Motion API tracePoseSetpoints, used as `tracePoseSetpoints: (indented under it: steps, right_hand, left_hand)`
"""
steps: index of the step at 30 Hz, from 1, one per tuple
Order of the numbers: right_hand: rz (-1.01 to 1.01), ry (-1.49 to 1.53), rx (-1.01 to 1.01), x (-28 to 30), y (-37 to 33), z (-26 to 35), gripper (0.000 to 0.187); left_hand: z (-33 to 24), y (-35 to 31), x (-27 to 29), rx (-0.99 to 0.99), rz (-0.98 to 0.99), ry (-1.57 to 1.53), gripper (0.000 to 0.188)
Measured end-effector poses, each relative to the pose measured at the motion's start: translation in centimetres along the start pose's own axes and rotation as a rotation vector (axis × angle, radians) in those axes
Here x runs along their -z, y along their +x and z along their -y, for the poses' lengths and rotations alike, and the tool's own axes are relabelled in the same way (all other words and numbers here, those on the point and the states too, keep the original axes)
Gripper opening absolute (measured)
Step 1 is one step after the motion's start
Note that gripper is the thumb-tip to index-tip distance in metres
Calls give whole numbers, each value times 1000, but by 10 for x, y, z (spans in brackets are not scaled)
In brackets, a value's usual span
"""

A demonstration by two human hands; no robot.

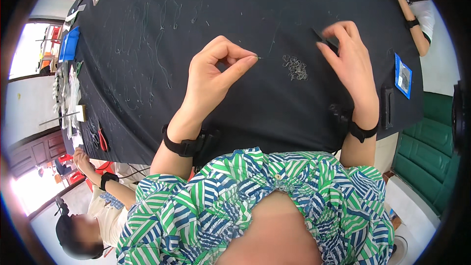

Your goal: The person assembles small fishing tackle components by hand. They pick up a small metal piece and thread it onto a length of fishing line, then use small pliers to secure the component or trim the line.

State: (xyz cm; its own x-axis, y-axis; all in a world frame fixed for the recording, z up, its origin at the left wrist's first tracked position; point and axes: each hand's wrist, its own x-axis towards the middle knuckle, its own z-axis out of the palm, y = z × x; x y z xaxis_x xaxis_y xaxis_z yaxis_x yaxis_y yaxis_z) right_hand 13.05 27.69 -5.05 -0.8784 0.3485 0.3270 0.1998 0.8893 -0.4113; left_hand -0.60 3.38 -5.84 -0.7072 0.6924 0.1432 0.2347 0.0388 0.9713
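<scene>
My left hand (213, 71) is closed in a pinch above the black cloth. From its fingertips pokes a tiny, thin piece with a bit of green line (259, 58); the rest of it is hidden by the fingers. A fine dark line (273, 39) shows just beyond. My right hand (348, 59), slightly blurred, has thumb and forefinger apart. A dark, slim object (331, 42) shows behind those fingers; I cannot tell whether it is held or lies on the cloth. Between my hands is a small heap of metal fish hooks (295, 67).
Lengths of line (157, 59) lie spread over the black cloth (235, 113) at left. Red-handled pliers (102, 140) and a blue tray (69, 44) are along the left edge. A blue packet (403, 76) and a black case (387, 107) lie right. Other people sit at far right and lower left.
</scene>
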Motion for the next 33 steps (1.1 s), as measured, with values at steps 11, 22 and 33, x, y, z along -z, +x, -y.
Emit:
tracePoseSetpoints:
  steps: [11,22,33]
  right_hand:
    - [461,927,-117,-34,-10,59,17]
    - [381,747,-78,-29,-6,60,10]
    - [392,756,-70,-27,-6,62,10]
  left_hand:
    - [-4,0,-3,-56,129,123,6]
    - [3,1,-2,-89,95,151,11]
    - [-2,0,-2,-105,133,194,12]
